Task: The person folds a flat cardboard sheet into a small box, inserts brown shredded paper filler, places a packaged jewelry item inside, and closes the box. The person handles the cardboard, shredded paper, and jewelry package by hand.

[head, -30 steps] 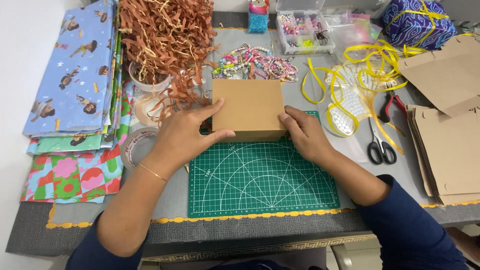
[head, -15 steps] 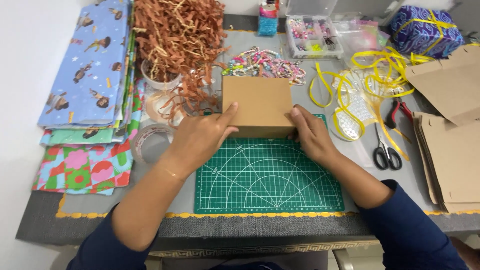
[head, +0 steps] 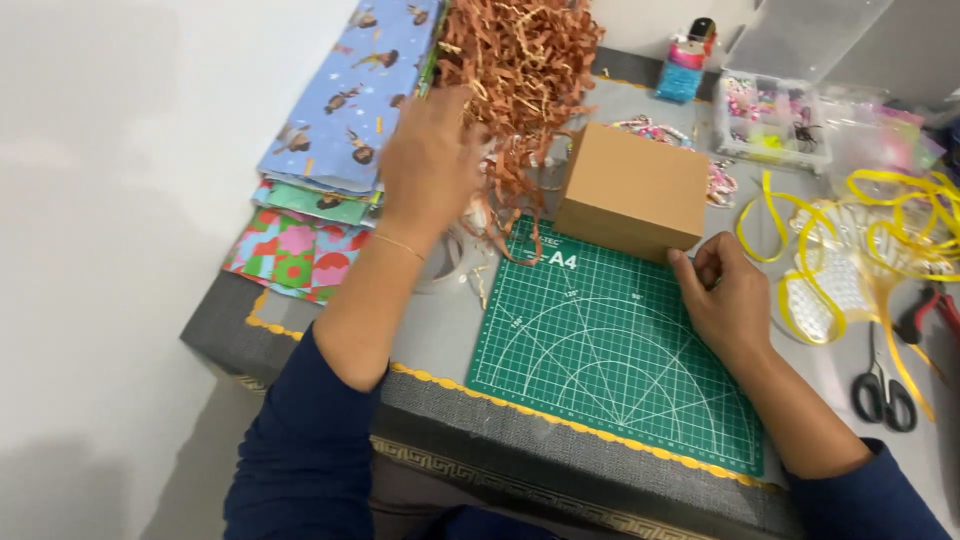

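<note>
A plain brown cardboard box (head: 632, 188) stands at the far edge of the green cutting mat (head: 610, 350). My right hand (head: 722, 298) rests on the mat at the box's near right corner, fingertips touching it. My left hand (head: 428, 170) is off the box, blurred, with fingers spread against a heap of brown shredded paper (head: 520, 70) to the box's left. Whether it grips any shreds I cannot tell.
A stack of patterned fabrics (head: 335, 130) lies at the left. Yellow ribbon (head: 880, 240), black scissors (head: 882, 390) and red pliers (head: 930, 318) lie at the right. A clear bead organiser (head: 768, 120) and coloured trinkets sit behind the box. The table's front edge carries a yellow trim (head: 560, 420).
My left hand has left the box and moved left and away to the shredded paper. The camera view has swung left. My right hand stays at the box's near right corner.
</note>
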